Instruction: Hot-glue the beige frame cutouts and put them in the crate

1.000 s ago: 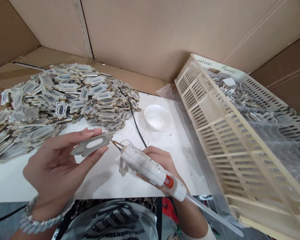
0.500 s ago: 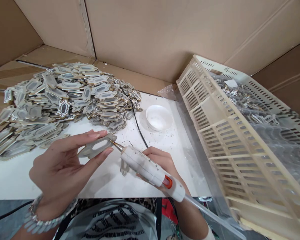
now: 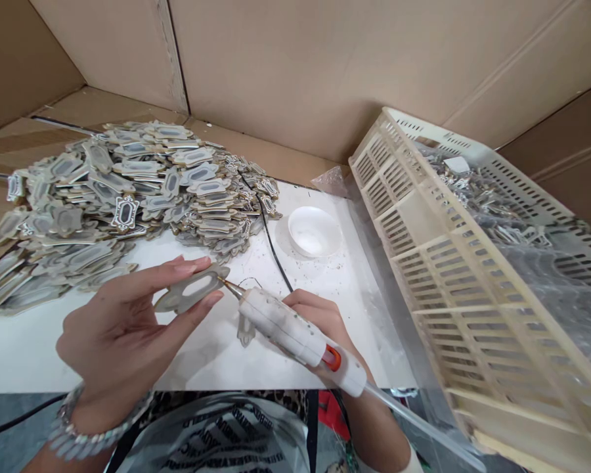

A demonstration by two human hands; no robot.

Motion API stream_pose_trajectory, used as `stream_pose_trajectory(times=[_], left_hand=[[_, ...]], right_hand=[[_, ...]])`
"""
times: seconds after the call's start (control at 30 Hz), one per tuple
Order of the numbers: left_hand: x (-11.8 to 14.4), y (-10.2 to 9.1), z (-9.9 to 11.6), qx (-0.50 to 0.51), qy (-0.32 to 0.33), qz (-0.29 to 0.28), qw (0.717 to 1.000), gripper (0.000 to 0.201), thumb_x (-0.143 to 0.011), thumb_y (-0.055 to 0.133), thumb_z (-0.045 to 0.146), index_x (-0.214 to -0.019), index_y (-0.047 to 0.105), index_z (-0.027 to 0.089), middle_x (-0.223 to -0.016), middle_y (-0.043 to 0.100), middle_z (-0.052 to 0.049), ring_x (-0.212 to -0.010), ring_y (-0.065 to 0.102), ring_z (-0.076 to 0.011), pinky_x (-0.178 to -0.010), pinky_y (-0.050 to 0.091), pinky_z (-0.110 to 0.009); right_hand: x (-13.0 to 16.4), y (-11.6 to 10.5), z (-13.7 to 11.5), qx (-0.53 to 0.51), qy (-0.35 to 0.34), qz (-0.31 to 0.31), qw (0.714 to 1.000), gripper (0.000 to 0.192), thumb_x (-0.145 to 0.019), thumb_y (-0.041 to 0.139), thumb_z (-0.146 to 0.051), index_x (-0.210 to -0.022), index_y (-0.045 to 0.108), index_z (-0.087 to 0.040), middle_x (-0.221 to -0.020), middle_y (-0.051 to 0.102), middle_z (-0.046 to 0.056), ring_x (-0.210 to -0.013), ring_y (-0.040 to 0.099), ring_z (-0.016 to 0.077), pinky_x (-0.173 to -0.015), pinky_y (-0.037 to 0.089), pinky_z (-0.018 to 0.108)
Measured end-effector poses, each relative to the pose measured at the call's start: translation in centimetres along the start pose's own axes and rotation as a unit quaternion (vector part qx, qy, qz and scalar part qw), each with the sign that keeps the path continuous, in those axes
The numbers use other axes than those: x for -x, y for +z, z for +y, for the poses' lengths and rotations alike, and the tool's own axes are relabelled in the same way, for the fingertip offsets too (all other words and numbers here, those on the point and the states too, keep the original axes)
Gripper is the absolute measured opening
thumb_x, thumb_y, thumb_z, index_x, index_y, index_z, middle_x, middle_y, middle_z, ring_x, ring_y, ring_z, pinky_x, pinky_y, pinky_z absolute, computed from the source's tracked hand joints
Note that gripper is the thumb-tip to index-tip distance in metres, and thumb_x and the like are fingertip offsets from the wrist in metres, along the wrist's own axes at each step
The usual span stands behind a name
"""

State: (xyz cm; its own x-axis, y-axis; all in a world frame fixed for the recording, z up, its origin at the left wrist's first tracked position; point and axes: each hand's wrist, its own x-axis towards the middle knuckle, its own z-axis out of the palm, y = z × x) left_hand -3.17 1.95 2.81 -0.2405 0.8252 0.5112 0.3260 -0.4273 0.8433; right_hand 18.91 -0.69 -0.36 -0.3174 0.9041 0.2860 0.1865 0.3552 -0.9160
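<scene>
Our left hand [image 3: 123, 335] pinches a frame [image 3: 192, 292] above the near table [image 3: 24, 355] edge; our right hand [image 3: 320, 322] grasps the glue gun [image 3: 295, 332], nozzle touching the frame's right end. Pile [image 3: 113, 197] far left, crate [image 3: 477, 276] right, bare table between.

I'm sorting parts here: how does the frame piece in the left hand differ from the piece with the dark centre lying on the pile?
The held frame piece is plain grey with an open oval cutout; the dark-centred piece has a filled dark centre and white ornate border. The held one is pinched in the left hand at the glue gun nozzle; the other lies on the pile. Both share a similar scalloped outline.
</scene>
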Motion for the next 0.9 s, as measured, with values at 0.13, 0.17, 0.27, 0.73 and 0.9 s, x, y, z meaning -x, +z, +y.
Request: stream_pose_trajectory(times=[0.13, 0.17, 0.27, 0.73, 0.9], left_hand=[[-0.1, 0.0, -0.5, 0.018, 0.006, 0.000, 1.000, 0.031, -0.071, 0.090, 0.024, -0.099, 0.076, 0.027, -0.093, 0.079, 0.002, -0.083, 0.077, -0.0210, -0.083, 0.070, -0.040], [-0.1, 0.0, -0.7, 0.018, 0.007, 0.000, 1.000, 0.031, -0.071, 0.090, 0.023, -0.099, 0.076, 0.027, -0.093, 0.079, 0.002, -0.083, 0.077, -0.0206, -0.083, 0.070, -0.040], [-0.2, 0.0, -1.1, 0.023, 0.023, -0.003, 0.999, 0.032, -0.071, 0.090, 0.023, -0.099, 0.076, 0.026, -0.094, 0.079, 0.001, -0.083, 0.077, -0.0209, -0.081, 0.070, -0.039], [0.1, 0.2, 0.1, -0.004, -0.012, 0.006, 1.000, 0.026, -0.075, 0.087, 0.026, -0.097, 0.074, 0.024, -0.091, 0.078, -0.001, -0.087, 0.078, -0.0254, -0.080, 0.072, -0.043], [0.0, 0.1, -0.1, -0.006, 0.004, 0.035, 0.999, 0.030, -0.069, 0.090, 0.025, -0.092, 0.072, 0.021, -0.090, 0.078, -0.003, -0.084, 0.078, -0.0261, -0.067, 0.071, -0.036]], right_hand=[[-0.1, 0.0, -0.2, -0.003, 0.006, 0.000, 1.000, 0.018, -0.092, 0.064, -0.029, -0.076, 0.067, -0.021, -0.087, 0.066, 0.004, -0.075, 0.065, 0.0166, -0.069, 0.054, 0.028], [-0.1, 0.0, -0.2, -0.003, 0.005, 0.000, 1.000, 0.018, -0.092, 0.063, -0.030, -0.076, 0.067, -0.021, -0.087, 0.066, 0.004, -0.075, 0.065, 0.0167, -0.069, 0.054, 0.028], [0.0, 0.0, 0.1, 0.002, -0.001, -0.001, 1.000, 0.015, -0.090, 0.064, -0.027, -0.076, 0.066, -0.022, -0.087, 0.067, 0.004, -0.075, 0.065, 0.0167, -0.068, 0.053, 0.027], [-0.1, 0.0, 0.2, 0.014, 0.003, 0.000, 1.000, 0.013, -0.089, 0.067, -0.024, -0.076, 0.067, -0.021, -0.087, 0.068, 0.005, -0.074, 0.065, 0.0169, -0.067, 0.053, 0.028], [0.0, 0.0, 0.2, 0.029, 0.008, 0.007, 1.000, 0.014, -0.088, 0.068, -0.024, -0.074, 0.067, -0.021, -0.086, 0.068, 0.004, -0.071, 0.064, 0.0156, -0.065, 0.053, 0.026]])
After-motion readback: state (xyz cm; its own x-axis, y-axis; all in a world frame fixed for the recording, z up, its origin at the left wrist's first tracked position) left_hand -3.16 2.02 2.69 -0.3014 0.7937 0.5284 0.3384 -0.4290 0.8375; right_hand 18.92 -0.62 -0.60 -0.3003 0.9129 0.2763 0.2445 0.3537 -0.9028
